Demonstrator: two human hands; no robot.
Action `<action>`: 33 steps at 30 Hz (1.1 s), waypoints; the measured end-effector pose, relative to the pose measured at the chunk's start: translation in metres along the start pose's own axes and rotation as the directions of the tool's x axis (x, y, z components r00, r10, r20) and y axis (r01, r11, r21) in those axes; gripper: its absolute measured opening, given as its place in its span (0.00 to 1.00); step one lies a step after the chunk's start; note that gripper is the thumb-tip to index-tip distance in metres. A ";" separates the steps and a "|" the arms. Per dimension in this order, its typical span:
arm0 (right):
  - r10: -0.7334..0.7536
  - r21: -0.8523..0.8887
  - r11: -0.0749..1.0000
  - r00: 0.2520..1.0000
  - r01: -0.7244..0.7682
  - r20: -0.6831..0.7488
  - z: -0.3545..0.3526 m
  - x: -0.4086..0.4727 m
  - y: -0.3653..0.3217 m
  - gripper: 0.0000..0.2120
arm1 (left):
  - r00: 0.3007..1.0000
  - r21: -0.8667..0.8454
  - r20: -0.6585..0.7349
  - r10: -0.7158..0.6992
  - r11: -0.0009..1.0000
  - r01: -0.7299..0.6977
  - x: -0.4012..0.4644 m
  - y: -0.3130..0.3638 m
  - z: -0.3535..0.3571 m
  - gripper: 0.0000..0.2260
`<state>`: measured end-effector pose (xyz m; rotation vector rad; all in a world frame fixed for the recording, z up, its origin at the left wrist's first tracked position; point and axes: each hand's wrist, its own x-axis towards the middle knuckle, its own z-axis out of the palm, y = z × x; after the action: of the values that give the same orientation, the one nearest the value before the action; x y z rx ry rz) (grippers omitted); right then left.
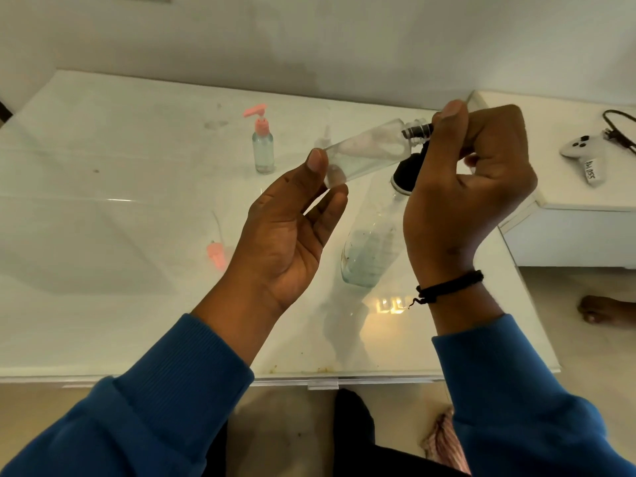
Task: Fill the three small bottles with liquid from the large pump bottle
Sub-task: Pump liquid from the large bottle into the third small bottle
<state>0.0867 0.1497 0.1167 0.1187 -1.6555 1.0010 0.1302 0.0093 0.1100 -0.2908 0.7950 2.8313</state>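
My left hand (292,232) pinches the base of a small clear bottle (368,153) between thumb and fingertips and holds it tilted, neck up and to the right. My right hand (471,187) is curled over the black pump head (418,130) of the large pump bottle (370,253). The pump's nozzle sits at the small bottle's open neck. The large bottle stands on the white table (103,270) and holds some clear liquid low down. A second small bottle with a pink pump (263,146) stands upright further back. A loose pink pump cap (216,256) lies left of my left wrist.
At the right, a raised white unit (568,201) carries a white controller (585,151) and a black cable (619,129). A person's bare foot (604,309) is on the floor to the right. A white wall (309,39) stands behind the table.
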 end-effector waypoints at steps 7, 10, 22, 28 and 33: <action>0.012 -0.005 1.000 1.000 -0.012 0.021 0.001 -0.001 -0.001 0.16 | 1.000 -0.012 -0.004 -0.004 1.000 0.004 -0.001 0.000 -0.001 0.15; 0.006 -0.012 1.000 1.000 -0.005 0.012 0.003 0.000 -0.002 0.16 | 1.000 -0.008 -0.012 0.004 1.000 -0.004 -0.001 0.000 -0.001 0.13; 0.009 0.006 1.000 1.000 -0.009 0.013 0.001 -0.005 0.002 0.16 | 1.000 -0.015 -0.006 0.001 1.000 -0.001 -0.001 -0.001 -0.001 0.15; -0.006 -0.016 1.000 1.000 0.006 0.008 0.001 0.002 0.001 0.16 | 1.000 -0.008 0.011 -0.003 1.000 0.003 -0.001 0.000 0.001 0.14; 0.014 0.013 1.000 1.000 -0.014 0.016 0.000 -0.006 0.004 0.16 | 1.000 -0.015 0.003 0.003 1.000 -0.003 -0.002 -0.002 0.000 0.13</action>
<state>0.0870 0.1501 0.1089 0.1244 -1.6663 1.0246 0.1323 0.0103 0.1096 -0.2872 0.7746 2.8412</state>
